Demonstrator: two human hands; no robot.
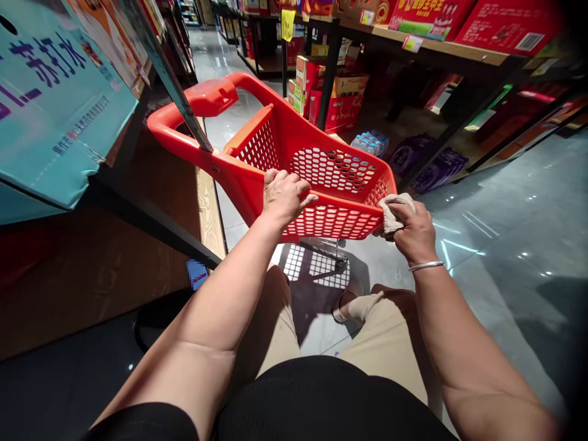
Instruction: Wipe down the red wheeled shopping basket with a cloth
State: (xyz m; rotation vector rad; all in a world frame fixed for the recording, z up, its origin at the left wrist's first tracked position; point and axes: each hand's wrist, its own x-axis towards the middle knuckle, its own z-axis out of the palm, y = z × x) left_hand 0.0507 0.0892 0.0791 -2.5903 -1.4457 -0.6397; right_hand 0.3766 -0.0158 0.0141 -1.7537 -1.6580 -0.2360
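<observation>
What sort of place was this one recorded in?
Most likely a supermarket or similar shop: a red shopping cart stands beside a wooden shelf stacked with red printed boxes, and the shelf edge carries what looks like a price tag.

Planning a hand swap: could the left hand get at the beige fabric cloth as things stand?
Probably yes: the left hand rests on the red plastic cart's near rim, which looks unobstructed up to the beige cloth, though the right hand partly covers that cloth.
</observation>
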